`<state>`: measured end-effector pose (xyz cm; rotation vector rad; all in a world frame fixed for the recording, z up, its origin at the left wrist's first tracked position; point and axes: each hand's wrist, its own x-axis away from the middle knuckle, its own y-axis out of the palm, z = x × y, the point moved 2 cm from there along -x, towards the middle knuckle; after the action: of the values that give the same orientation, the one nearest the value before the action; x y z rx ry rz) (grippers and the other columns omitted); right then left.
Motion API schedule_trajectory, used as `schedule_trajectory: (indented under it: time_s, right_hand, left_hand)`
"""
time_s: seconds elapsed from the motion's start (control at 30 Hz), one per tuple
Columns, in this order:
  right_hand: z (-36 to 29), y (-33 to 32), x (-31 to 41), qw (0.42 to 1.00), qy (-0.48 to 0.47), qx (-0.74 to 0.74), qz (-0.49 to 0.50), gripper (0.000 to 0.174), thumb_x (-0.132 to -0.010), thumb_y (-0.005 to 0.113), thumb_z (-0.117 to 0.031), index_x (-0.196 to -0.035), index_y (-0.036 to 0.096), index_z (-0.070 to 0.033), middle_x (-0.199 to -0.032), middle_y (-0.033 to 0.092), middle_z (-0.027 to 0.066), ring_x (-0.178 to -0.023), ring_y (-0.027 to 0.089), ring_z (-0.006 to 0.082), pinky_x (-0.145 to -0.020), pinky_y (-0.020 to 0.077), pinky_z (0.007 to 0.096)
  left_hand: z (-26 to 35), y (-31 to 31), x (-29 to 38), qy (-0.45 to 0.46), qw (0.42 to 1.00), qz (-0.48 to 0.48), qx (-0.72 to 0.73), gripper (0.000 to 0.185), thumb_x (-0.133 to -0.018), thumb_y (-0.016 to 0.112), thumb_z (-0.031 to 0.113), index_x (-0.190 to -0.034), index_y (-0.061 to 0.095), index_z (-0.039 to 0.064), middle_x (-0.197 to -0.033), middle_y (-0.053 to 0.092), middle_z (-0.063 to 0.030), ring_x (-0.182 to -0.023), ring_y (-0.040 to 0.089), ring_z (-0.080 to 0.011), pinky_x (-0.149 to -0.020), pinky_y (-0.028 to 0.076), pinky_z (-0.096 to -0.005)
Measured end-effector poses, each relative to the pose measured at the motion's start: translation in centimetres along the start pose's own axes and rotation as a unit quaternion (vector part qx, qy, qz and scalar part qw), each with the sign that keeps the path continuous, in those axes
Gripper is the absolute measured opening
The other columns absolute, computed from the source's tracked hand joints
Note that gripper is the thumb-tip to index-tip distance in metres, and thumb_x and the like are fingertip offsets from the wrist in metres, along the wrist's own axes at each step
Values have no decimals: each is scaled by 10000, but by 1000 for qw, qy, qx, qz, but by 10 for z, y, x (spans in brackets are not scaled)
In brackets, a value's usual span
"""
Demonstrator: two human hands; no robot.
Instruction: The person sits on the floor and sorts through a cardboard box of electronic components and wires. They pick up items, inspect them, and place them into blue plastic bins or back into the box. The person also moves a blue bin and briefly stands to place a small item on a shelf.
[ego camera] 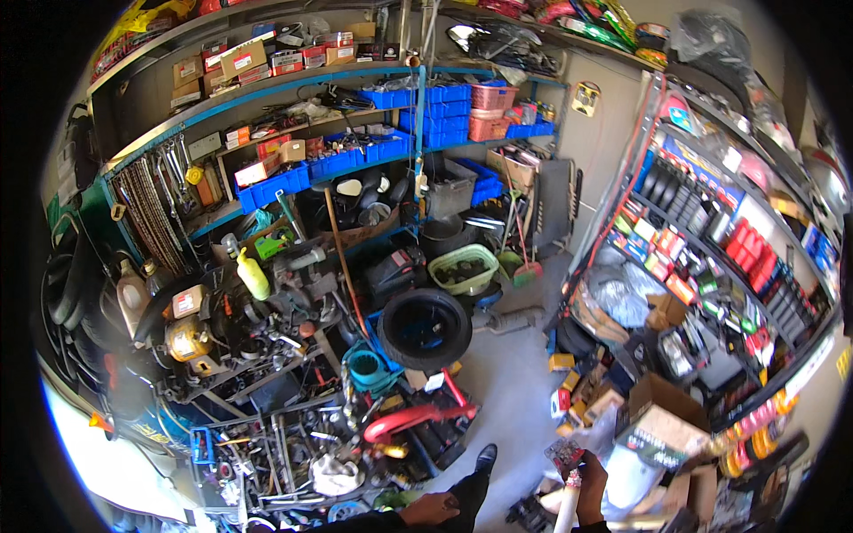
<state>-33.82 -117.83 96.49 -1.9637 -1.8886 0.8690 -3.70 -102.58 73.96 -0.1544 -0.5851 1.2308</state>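
Note:
My right hand (pixel 592 486), at the lower right, grips a small red-and-grey packet (pixel 564 453); its contents are too small to tell. Just below the packet, a whitish tube-like thing (pixel 566 508) runs down beside my fingers, and I cannot tell whether the hand holds it as well. My left hand (pixel 430 508) hangs at the bottom middle with its fingers curled, and nothing shows in it. It is nearest to a crowded tool bench, where a crumpled white cloth (pixel 335 474) lies among wrenches and loose metal parts. A red curved fender-like part (pixel 406 422) lies farther back.
A black tyre (pixel 424 328) lies flat beyond the bench. Blue-framed shelves (pixel 266 83) hold boxes and blue bins. On the right stands a metal rack (pixel 716 233) of bottles and packages, with an open cardboard box (pixel 666 416) below. My shoe (pixel 487 457) is on the concrete floor (pixel 510 380).

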Motion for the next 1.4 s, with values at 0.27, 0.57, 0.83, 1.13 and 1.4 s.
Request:
schedule_trajectory:
  time_s: [0.27, 0.57, 0.83, 1.13, 1.4]
  right_hand:
    - [33, 51, -308, 980, -161, 71, -90, 405, -779, 834, -128, -1133, 682, -4, -877, 709, 198, -779, 706, 411, -697, 555, 464]
    - [16, 178, -600, 974, -130, 14, -183, 518, -827, 832, -122, -1265, 642, 80, -1084, 704, 276, -908, 705, 426, -818, 570, 491]
    - [-157, 368, -804, 884, -353, -138, -274, 349, -873, 831, -70, -1171, 673, 19, -885, 711, 118, -689, 667, 163, -624, 541, 337]
    - [-379, 559, -809, 731, -453, -270, -434, 347, -918, 823, -131, -1183, 662, 25, -911, 745, 127, -702, 713, 174, -638, 564, 333]
    - [-578, 718, -710, 621, -574, -319, -429, 430, -923, 796, -180, -1275, 634, 5, -1060, 735, 292, -1006, 719, 487, -809, 587, 505]
  left_hand:
    - [158, -112, -229, 5, 972, 195, 129, 406, -951, 777, 322, -1195, 705, 5, -917, 743, -181, -872, 740, -336, -769, 587, -436]
    - [159, -371, -318, -69, 857, 481, -170, 508, -851, 796, 178, -1287, 605, -2, -1131, 658, -222, -1071, 621, -439, -962, 498, -519]
    - [87, -632, -318, -217, 646, 627, -378, 675, -812, 808, 194, -1408, 567, -12, -1461, 528, -285, -1496, 380, -509, -1247, 332, -574]
    - [-10, -722, -265, -454, 549, 568, -413, 742, -861, 789, 380, -1471, 560, 24, -1535, 497, -281, -1516, 375, -478, -1241, 301, -615]
    - [-32, -723, -269, -380, 516, 697, -322, 765, -749, 774, 276, -1461, 583, 69, -1516, 514, -277, -1385, 502, -469, -1197, 379, -559]
